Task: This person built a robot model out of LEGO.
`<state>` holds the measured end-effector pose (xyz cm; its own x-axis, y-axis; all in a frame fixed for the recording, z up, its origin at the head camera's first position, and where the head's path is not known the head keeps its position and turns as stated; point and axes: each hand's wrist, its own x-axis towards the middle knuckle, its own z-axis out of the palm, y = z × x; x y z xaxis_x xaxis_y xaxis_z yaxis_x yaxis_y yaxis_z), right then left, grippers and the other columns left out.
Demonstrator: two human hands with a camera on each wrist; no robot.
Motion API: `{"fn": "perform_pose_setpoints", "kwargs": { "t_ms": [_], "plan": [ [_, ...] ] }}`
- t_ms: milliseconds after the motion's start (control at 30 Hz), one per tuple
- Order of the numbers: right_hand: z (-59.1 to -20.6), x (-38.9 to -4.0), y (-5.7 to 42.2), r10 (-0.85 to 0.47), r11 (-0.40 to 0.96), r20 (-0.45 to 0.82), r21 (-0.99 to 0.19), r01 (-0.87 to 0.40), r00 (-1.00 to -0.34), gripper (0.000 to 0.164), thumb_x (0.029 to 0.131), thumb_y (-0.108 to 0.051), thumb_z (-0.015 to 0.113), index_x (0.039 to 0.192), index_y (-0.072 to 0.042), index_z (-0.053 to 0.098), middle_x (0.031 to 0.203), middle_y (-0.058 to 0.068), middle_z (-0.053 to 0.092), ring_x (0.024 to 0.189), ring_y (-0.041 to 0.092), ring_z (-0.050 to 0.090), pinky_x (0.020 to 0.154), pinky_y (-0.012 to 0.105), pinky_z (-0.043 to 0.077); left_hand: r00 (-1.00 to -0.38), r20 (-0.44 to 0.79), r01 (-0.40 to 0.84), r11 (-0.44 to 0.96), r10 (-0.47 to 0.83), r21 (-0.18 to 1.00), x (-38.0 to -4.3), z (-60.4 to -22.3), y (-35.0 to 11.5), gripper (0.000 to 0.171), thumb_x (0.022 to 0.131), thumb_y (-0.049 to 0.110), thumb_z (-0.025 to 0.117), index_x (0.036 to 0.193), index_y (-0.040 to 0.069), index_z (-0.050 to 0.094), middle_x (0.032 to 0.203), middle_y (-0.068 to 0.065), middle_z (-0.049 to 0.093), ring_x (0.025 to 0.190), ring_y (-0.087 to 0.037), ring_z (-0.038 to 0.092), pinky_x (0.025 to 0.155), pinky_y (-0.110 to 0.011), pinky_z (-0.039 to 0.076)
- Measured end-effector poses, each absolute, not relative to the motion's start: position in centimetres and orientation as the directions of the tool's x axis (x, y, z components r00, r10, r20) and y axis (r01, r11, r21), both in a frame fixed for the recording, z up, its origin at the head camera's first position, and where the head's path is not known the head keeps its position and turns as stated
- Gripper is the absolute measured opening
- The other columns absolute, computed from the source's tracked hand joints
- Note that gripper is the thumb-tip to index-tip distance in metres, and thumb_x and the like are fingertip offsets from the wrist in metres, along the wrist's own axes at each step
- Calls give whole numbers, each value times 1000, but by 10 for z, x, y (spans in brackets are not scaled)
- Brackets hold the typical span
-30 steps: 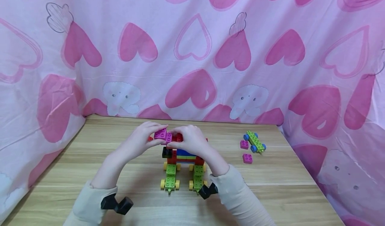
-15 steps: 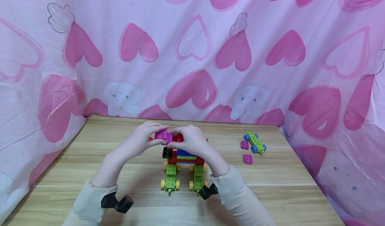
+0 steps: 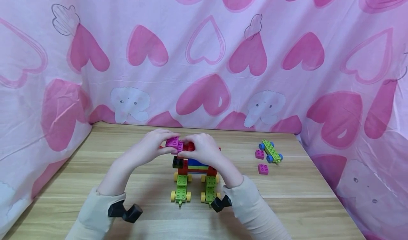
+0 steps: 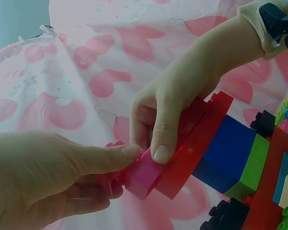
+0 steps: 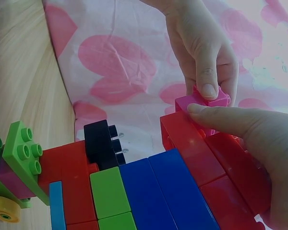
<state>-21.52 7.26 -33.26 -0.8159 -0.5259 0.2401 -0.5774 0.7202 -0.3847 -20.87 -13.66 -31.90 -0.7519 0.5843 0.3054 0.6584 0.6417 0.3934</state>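
A built-up brick model stands mid-table, with red bricks on top, blue bricks and green ones under them. Two pink bricks sit together at the left end of its red top. My left hand pinches the outer pink brick between thumb and fingers. From the other side my right hand grips the red top, its thumb lying on the inner pink brick. Black bricks jut from the model's side. Its base is green wheeled pieces with yellow wheels.
On the right of the table lie two loose pink bricks and a green wheeled base with blue wheels. A pink heart-print cloth hangs behind and at both sides of the wooden table.
My left hand has shifted very slightly right with the pink brick, towards my right hand. My right hand keeps its hold, and the loose pieces have stayed put.
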Motion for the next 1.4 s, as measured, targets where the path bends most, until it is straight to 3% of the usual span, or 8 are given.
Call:
{"fn": "perform_pose_setpoints", "kwargs": {
  "t_ms": [1000,1233,1400],
  "plan": [
    [-333,-216,71,-520,718,238,-398,-571,-820,45,85,-42,75,120,-14,70,101,-2,75,80,8,62,70,21,48,-789,314,613,644,527,459,-208,-321,-141,41,83,18,78,119,2,67,102,-9,71,83,-16,65,72,-29,58],
    [-333,-215,72,-521,711,250,-401,-577,-816,44,85,-40,75,119,-14,71,101,-1,75,80,9,63,70,21,49,-739,396,673,588,545,449,-214,-325,-141,37,79,15,81,112,3,70,96,-6,73,81,-14,65,71,-27,58],
    [-333,-214,73,-519,717,239,-402,-570,-821,44,84,-41,75,119,-14,71,101,-1,75,82,9,64,70,22,49,-709,402,704,541,580,460,-219,-326,-143,35,79,12,81,112,4,71,102,-7,74,86,-16,67,71,-24,58]
  ]
}}
